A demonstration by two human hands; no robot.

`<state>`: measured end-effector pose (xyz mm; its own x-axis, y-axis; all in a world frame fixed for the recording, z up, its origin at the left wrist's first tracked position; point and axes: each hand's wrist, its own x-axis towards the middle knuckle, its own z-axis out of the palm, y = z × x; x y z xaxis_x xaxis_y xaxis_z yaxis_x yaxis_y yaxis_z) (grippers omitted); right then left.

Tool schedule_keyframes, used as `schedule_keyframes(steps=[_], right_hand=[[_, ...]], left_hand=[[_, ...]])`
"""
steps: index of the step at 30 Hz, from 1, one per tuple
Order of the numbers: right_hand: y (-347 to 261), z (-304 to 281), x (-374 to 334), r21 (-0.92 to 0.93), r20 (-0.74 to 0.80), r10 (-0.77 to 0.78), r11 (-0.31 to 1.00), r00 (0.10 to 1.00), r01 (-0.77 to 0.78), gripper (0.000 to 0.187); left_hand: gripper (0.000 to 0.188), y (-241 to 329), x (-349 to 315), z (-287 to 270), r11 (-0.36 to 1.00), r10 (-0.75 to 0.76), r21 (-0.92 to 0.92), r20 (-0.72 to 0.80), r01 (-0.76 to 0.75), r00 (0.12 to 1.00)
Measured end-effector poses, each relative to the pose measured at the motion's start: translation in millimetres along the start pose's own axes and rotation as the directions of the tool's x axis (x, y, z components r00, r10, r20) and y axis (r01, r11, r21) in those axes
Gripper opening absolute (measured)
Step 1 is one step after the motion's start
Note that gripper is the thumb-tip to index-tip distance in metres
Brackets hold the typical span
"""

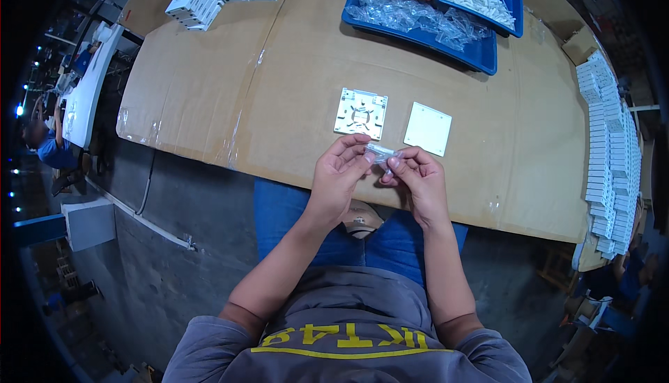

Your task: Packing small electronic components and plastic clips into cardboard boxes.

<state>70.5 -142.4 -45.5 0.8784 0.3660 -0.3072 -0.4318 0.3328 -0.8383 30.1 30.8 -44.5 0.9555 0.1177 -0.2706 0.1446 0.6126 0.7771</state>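
Though near edge (pixel 279 179), hands (pixel 337 175) (pixel 426 182) with room

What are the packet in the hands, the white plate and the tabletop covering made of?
Packet: apparently thin, glossy clear plastic, from its transparency and bright glints. White plate: probably smooth plastic, evenly pale, though painted metal is possible. Tabletop covering: seemingly matte cardboard, judging by its brown colour and creases.

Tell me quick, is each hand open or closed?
Left hand: closed, holding one end of a small clear plastic bag.
Right hand: closed, holding the bag's other end.
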Motion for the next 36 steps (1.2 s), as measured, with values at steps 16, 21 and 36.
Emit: schedule_keyframes(steps=[16, 21, 36], right_hand=[[-5.6, -1.9, -1.5, -0.064, 0.023, -0.003, 0.998, 1.0, 0.004, 0.013], [2.0, 6.6, -4.3, -0.08, 0.05, 0.002, 0.997, 0.999, 0.002, 0.012], [2.1, 9.6, -3.4, -0.167, 0.058, -0.053, 0.984, 0.997, 0.062, 0.018]], left_hand=[[0.03, 19.8, 3.0, -12.6, 0.948, 0.081, 0.299, 0.086, -0.104, 0.993], [0.028, 15.3, -1.4, -1.0, 0.98, 0.105, 0.171, 0.001, -0.103, 0.994], [0.015, 6.4, -2.3, -4.7, 0.972, 0.092, 0.216, 0.042, -0.098, 0.995]])
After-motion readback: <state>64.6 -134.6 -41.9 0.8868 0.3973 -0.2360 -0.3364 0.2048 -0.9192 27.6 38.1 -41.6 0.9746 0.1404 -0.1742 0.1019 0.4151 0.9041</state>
